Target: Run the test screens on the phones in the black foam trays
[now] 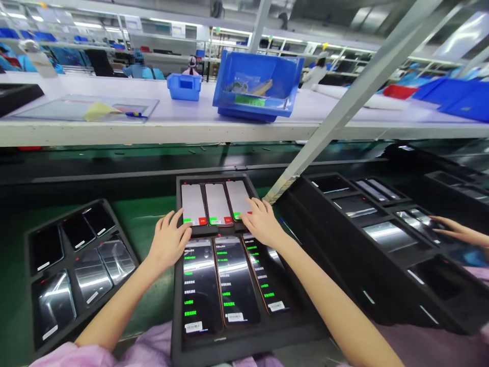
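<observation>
In the head view a black foam tray (198,351) lies before me with two rows of smartphones. The far row has three phones with white screens, among them the far left phone (193,201), the far middle phone (218,201) and the far right phone (237,196), with green and red boxes at their lower ends. My left hand (170,239) rests fingers outstretched at the far left phone's lower corner. My right hand (262,219) reaches over the far right phone's lower end, fingers spread. The near row's phones, such as the near middle phone (237,285), show dark screens with green and white text lines and white labels.
Another phone tray (128,234) lies at left with dark screens. Stacked trays (324,244) stand at right, where another person's hand (454,229) reaches in. A slanted metal post (344,102) rises beside my tray. Blue bins (221,86) sit on the shelf (145,133) ahead.
</observation>
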`<state>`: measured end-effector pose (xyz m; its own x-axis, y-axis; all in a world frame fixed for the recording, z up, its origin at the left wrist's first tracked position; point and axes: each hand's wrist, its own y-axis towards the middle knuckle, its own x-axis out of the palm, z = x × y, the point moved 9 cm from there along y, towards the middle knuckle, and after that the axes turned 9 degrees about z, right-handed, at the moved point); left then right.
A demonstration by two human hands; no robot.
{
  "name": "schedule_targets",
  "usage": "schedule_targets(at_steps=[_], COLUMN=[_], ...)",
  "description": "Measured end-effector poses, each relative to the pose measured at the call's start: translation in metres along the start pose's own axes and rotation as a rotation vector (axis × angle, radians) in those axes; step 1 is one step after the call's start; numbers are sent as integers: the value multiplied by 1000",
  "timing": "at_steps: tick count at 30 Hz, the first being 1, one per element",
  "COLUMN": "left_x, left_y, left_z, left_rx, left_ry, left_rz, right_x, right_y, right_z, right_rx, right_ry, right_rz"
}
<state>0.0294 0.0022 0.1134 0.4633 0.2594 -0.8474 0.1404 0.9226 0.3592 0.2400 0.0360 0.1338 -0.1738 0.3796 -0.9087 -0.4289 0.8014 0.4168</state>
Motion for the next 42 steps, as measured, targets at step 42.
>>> schedule_targets(at_steps=[42], left_x=[64], left_y=[40], left_z=[-61], left_rx=[-767], left_ry=[-1198], left_rz=[55], right_x=[32], right_y=[23], right_z=[6], right_rx=[87], right_ry=[377], right_rz=[98])
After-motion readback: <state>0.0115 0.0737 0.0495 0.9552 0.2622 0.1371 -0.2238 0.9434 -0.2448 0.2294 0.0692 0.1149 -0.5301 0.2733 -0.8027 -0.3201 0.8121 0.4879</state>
